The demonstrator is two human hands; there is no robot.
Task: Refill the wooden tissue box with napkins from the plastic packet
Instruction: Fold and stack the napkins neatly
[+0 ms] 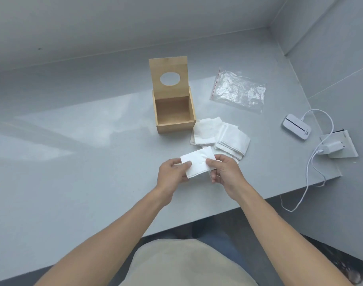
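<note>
The wooden tissue box (174,125) stands on the grey table with its lid (169,65) swung upright; the lid has an oval hole, and the inside shows only bare wood. The clear plastic packet (239,90) with a red zip strip lies flat and crumpled to the box's right. A loose pile of white napkins (219,135) rests just right of the box's front. Below the pile, my left hand (172,176) and my right hand (225,172) both pinch one folded white napkin (198,162), held just above the table.
A white pocket device (296,129) with a white cable (312,168) sits at the right, beside a charger plugged into a grey socket plate (349,149). The table (73,162) ends near my body and at the right. Walls close off the back and right.
</note>
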